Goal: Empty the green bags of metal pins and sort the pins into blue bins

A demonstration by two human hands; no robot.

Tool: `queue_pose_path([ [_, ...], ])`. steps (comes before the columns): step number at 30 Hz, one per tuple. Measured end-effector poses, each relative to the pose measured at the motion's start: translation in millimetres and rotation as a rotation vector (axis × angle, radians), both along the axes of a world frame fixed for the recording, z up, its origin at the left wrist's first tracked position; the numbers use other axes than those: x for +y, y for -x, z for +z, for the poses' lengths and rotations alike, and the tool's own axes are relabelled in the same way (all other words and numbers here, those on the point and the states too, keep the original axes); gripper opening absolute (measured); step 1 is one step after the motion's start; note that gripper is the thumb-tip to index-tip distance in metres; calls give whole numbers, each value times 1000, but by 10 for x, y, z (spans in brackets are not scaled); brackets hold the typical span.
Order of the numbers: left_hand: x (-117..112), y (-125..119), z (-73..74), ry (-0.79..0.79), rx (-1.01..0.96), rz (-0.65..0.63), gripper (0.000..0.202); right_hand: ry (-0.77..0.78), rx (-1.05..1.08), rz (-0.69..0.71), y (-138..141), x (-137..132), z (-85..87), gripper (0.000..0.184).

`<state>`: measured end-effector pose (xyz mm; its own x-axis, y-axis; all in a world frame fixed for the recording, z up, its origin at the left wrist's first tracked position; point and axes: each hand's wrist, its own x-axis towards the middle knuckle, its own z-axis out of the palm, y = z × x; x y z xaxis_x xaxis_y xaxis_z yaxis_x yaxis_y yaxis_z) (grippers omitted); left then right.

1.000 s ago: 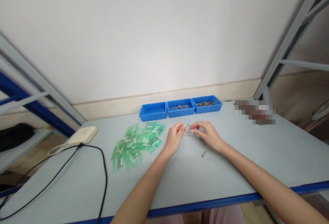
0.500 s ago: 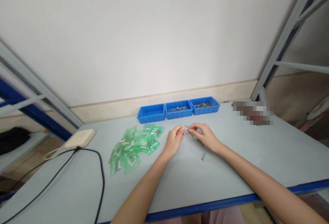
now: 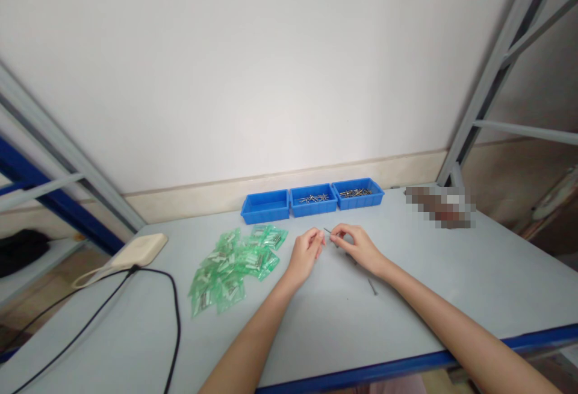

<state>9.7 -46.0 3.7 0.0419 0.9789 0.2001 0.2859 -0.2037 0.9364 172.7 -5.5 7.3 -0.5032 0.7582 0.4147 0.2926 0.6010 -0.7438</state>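
My left hand (image 3: 306,253) and my right hand (image 3: 357,246) meet above the grey table (image 3: 451,273), fingertips pinched together. Between them is a thin metal screw (image 3: 328,233); there may be a small clear bag too, but I cannot make it out. A loose screw (image 3: 372,286) lies on the table just beside my right wrist. A heap of small green bags (image 3: 235,259) with screws inside lies to the left of my left hand.
Three blue bins stand in a row at the wall: the left bin (image 3: 265,207) looks empty, the middle bin (image 3: 313,200) and right bin (image 3: 357,193) hold screws. A beige device (image 3: 138,249) with a black cable (image 3: 174,303) lies at the left. Shelf posts stand on both sides.
The camera tilted a little, so everything sits lower in view. My hands stay pinched together. The loose screw near my right wrist now lies further right and turned.
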Motion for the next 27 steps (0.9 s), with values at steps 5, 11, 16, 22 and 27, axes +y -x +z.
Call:
queue_pose_path([
  [5, 15, -6, -48, 10, -19, -16, 40, -6, 7, 11, -23, 39, -34, 23],
  [11, -7, -14, -45, -11, 55, 24, 45, 11, -55, 108, -18, 17, -78, 35],
  [16, -49, -4, 13, -77, 178, 39, 37, 41, 53, 46, 2, 4, -41, 23],
  [22, -67, -14, -22, -71, 211, -3, 41, 96, -11, 98, -34, -28, -104, 32],
  [27, 42, 46, -108, -110, 85, 77, 42, -9, 29, 67, 127, 231, -22, 38],
])
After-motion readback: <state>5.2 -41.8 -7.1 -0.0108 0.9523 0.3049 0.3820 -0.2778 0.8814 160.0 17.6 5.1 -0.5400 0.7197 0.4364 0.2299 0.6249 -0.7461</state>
